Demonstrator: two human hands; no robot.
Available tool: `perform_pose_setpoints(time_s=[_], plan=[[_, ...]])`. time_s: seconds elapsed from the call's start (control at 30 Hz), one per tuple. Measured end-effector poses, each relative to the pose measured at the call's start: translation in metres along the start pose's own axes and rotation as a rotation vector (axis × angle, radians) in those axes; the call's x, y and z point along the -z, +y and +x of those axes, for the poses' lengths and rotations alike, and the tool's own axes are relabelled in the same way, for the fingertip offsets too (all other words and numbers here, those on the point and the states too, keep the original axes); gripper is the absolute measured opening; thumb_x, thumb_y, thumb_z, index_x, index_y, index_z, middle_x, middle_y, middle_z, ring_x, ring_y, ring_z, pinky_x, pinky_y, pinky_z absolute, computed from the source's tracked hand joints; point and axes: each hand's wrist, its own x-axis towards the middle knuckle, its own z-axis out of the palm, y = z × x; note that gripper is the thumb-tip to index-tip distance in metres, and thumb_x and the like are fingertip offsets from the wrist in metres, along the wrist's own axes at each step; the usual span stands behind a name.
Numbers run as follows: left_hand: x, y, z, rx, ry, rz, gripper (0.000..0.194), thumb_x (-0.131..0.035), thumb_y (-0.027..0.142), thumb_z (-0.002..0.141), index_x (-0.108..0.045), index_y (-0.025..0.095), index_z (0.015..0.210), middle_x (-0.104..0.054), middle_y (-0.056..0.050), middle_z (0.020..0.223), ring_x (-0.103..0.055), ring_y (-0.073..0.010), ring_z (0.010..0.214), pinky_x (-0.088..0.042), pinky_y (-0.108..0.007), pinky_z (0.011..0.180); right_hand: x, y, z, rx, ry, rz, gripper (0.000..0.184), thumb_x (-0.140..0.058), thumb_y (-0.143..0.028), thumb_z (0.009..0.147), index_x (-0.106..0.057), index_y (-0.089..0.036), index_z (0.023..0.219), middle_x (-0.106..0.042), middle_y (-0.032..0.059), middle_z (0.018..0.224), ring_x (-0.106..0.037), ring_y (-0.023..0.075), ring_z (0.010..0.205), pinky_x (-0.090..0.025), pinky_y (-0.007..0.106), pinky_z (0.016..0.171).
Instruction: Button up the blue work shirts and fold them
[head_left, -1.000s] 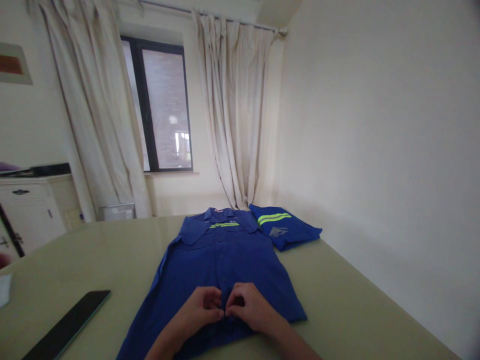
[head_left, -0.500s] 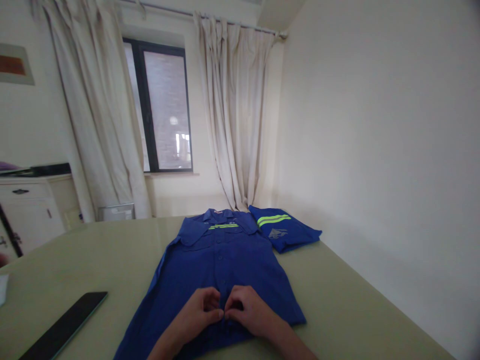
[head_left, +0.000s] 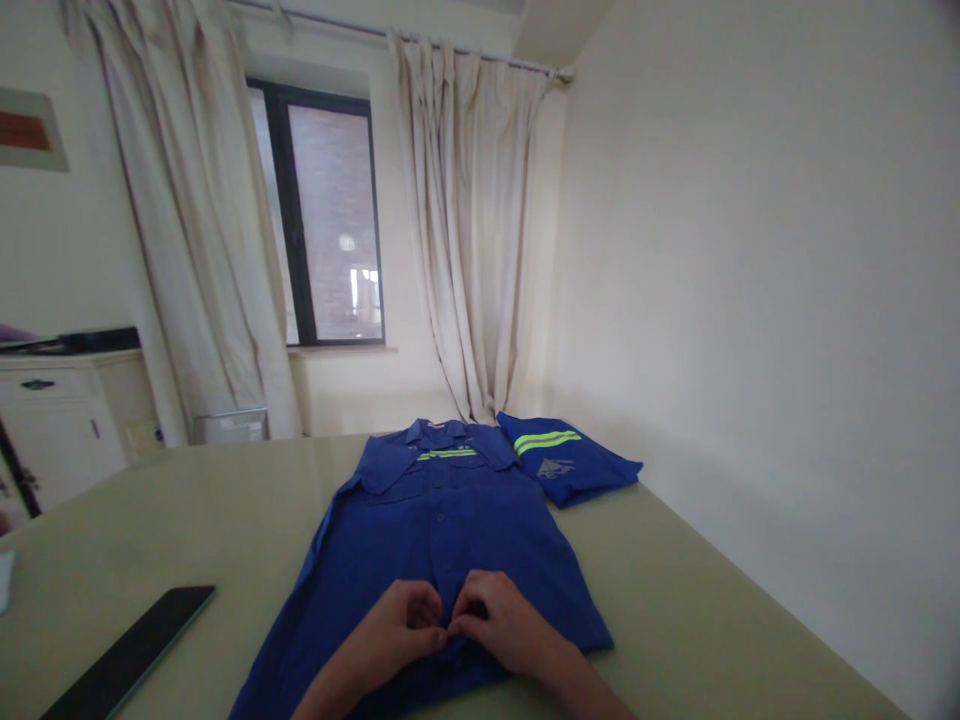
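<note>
A blue work shirt [head_left: 480,540] lies front up on the table, collar at the far end, with yellow-green reflective strips across the chest. Low on its button front, my left hand [head_left: 409,620] and my right hand [head_left: 491,615] meet with fingertips nearly touching. Each hand is closed in a pinch on the shirt's front edges. Whether a button sits between the fingertips is hidden by the fingers. Further up the front, a few buttons show along the middle line.
A folded blue garment [head_left: 574,465] with reflective stripes lies at the far right of the greenish table [head_left: 697,600]. On the left is a long dark flat object [head_left: 135,650]. A wall [head_left: 750,300] borders the table's right side; a white cabinet [head_left: 67,420] stands far left.
Both hands stay at the same place on the shirt front, with only slight finger movement. The shirt and the other objects have not visibly moved.
</note>
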Motion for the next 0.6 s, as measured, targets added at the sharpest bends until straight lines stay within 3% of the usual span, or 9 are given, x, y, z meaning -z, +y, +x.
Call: perform_pose_setpoints(time_s=[0.37,0.6], plan=[[-0.012,-0.023,0.012,0.071,0.025,-0.217,0.041,-0.079,0.050,0.062,-0.058,0.019,0.079,-0.056,0.005,0.066,-0.050,-0.0122,0.063,-0.035,-0.024,0.059,0.001,0.002,0.002,-0.029,0.019,0.059,0.008,-0.076,-0.025,0.080,-0.079,-0.019,0.086,-0.069,0.0003,0.084,-0.061,0.0131,0.077,-0.042,0.020,0.068],[-0.015,-0.024,0.009,0.090,0.000,-0.091,0.038,-0.073,0.053,0.068,-0.056,0.020,0.074,-0.054,0.004,0.064,-0.049,-0.0130,0.062,-0.036,-0.025,0.058,0.004,-0.002,-0.002,-0.046,-0.038,0.052,0.009,-0.080,-0.024,0.074,-0.080,-0.023,0.083,-0.069,-0.0009,0.082,-0.060,0.0130,0.074,-0.040,0.020,0.065]])
